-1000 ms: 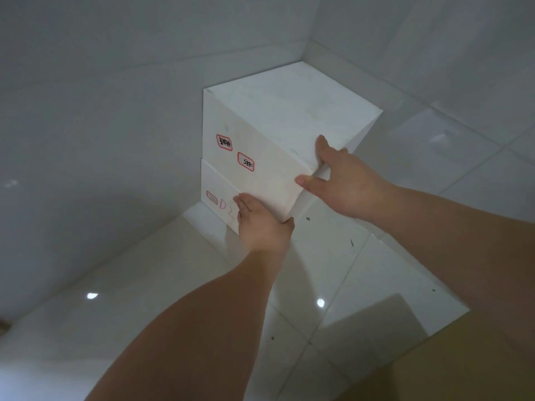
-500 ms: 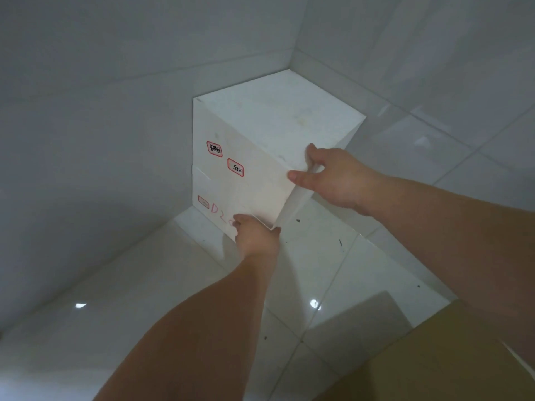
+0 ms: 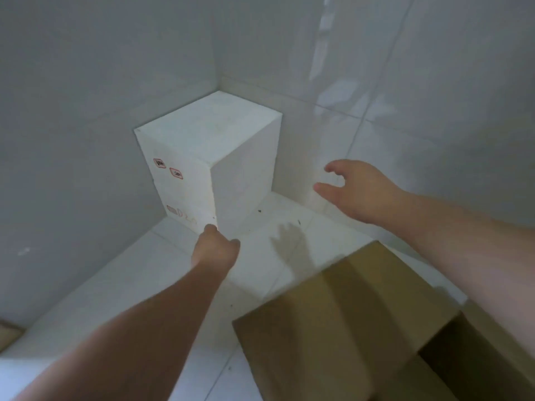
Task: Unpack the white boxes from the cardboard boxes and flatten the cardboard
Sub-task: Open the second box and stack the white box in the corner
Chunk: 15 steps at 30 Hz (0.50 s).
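Head view shows both hands now off the two stacked white boxes: a second ago the right hand gripped the near top corner of the upper white box and the left hand steadied its lower front edge. Now the right hand hangs in the air to the right of the stack, well apart from it, fingers loosely spread and holding nothing. The left hand sits low by the bottom front corner of the lower white box, fingers curled under; whether its fingertips touch the box I cannot tell, and it appears to hold nothing. My reading is that this placement is finished, so the stack can be left and attention can go to the brown cardboard box.

The stack stands in the far corner of the glossy white tiled floor, tight against both pale walls. The upper box sits square on the lower one, their front faces nearly flush. The upper box carries two small red-bordered labels on its left-hand face; the lower one has a small label and faint handwriting that is too blurred to read. Both look rigid, matte and clean-edged.

The cardboard box lies at the near right of the floor, still three-dimensional, with a dark opening at its right side, so by the look of it flattening is not yet done.
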Available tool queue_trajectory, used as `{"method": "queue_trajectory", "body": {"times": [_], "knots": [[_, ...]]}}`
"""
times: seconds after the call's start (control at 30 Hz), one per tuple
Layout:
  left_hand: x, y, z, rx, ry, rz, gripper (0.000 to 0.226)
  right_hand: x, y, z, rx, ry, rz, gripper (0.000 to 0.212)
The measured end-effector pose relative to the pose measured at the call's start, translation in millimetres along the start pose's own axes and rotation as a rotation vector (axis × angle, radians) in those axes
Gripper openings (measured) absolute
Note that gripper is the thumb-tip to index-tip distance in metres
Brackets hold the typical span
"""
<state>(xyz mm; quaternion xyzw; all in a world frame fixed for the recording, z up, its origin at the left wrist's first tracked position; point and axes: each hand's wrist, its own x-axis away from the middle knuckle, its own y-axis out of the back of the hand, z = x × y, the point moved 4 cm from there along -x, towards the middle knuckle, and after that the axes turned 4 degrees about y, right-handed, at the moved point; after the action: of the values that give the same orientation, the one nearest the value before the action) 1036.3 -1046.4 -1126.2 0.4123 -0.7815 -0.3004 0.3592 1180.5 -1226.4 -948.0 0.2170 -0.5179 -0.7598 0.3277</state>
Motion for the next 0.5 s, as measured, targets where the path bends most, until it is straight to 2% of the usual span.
{"method": "queue_trajectory", "body": {"times": [0.17, 0.3, 0.4, 0.5], "knots": [[98.4, 18.1, -54.3, -0.016, -0.15, -0.135, 0.05, 102.9, 45.4, -111.6, -0.126, -0.089, -0.073, 0.054], [219.5, -3.1, -84.0, -0.083, -0.199, -0.177, 0.048, 188.2, 72.5, -216.7, -0.251, -0.14, -0.095, 0.055], [311.3, -22.2, -80.3, -0.198, -0.172, -0.235, 0.046, 249.5, 85.8, -277.4, -0.311, -0.138, -0.075, 0.054], [389.3, -34.8, -58.6, -0.233, -0.064, -0.28, 0.044, 300.5, 78.9, -325.0, -0.315, -0.12, -0.006, 0.053]]}}
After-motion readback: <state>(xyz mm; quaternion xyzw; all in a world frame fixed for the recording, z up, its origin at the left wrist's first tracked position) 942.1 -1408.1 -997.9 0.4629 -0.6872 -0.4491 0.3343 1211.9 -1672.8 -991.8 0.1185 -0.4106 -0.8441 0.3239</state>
